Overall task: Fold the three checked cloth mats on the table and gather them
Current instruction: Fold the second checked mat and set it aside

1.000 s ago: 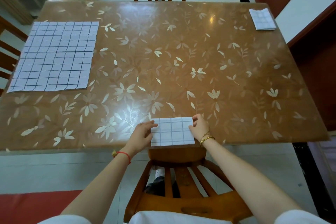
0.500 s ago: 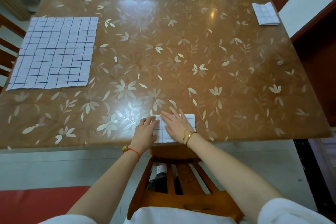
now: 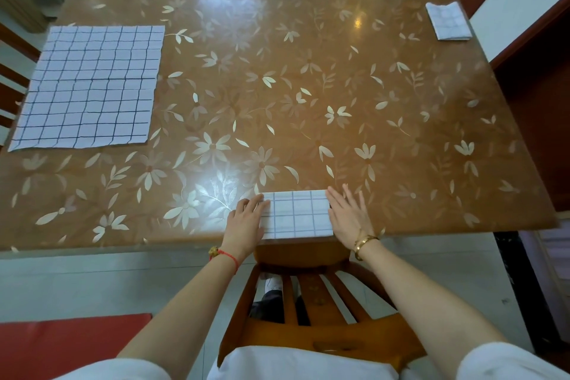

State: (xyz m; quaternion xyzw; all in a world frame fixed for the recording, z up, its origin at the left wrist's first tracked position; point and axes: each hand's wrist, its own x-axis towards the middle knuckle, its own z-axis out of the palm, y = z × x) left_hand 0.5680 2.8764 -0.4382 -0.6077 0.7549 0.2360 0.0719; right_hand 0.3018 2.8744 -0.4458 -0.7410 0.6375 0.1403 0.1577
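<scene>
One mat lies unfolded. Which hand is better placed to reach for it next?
Probably the left hand. The unfolded mat lies far to the left, and the left hand rests at the left edge of the folded mat, nearer to it. The right hand would have to cross over.

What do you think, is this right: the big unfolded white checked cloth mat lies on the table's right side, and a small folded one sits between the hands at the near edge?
Not quite: the head view shows the big unfolded white checked cloth mat on the left side of the brown flower-patterned table. The rest is right.
</scene>
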